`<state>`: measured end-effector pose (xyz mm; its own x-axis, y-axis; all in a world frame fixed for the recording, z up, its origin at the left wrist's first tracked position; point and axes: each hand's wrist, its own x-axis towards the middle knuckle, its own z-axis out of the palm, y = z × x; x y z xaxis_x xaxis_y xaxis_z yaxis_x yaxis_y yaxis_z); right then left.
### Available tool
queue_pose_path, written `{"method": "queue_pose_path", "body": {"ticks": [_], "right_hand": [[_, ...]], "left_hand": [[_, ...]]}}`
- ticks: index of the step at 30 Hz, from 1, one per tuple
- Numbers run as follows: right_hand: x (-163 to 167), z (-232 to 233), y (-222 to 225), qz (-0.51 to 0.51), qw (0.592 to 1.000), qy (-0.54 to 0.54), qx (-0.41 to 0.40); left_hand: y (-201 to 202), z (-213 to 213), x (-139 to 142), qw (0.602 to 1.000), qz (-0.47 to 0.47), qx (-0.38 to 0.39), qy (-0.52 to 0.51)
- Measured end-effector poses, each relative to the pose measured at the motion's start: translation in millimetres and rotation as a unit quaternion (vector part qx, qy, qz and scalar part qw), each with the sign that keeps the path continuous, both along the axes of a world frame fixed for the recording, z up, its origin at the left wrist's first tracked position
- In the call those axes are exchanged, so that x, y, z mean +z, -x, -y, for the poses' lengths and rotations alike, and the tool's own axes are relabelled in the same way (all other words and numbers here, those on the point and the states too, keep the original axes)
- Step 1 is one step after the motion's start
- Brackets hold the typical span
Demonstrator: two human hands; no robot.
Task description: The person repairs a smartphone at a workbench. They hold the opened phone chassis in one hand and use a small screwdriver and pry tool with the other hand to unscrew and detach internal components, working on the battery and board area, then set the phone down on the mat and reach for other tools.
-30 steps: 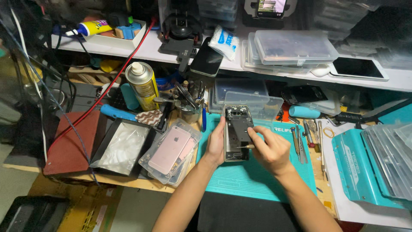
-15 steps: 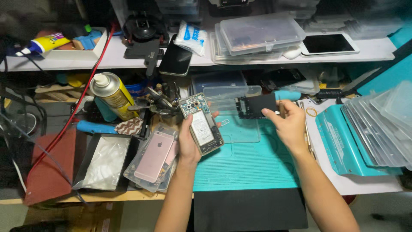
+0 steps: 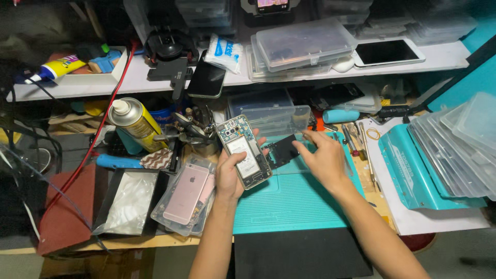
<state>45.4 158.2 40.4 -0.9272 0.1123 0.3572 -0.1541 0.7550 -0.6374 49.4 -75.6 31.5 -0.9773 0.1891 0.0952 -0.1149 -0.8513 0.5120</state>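
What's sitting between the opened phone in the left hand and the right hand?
In the head view, a black back cover lies on the teal mat, between the opened phone held by the left hand and the right hand, whose fingers reach toward it.

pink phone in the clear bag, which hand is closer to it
Left. The left hand, holding the opened phone, sits just right of the pink phone. The right hand is farther right, over the teal mat.
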Motion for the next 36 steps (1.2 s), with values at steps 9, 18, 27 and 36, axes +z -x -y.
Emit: {"method": "queue_pose_path", "body": {"ticks": [9,18,27,36], "right_hand": [[-9,-6,13,0.243,0.872,0.317,0.285],[23,-1,20,0.152,0.891,0.322,0.28],[18,12,9,0.036,0.951,0.245,0.183],[36,22,-20,-0.153,0.952,0.118,0.238]], "left_hand": [[2,-23,24,1.0,-0.023,-0.008,-0.02],[10,-43,19,0.994,-0.052,-0.002,0.098],[9,-46,-12,0.945,-0.088,0.223,0.223],[7,-42,-23,0.927,-0.089,0.261,0.255]]}}
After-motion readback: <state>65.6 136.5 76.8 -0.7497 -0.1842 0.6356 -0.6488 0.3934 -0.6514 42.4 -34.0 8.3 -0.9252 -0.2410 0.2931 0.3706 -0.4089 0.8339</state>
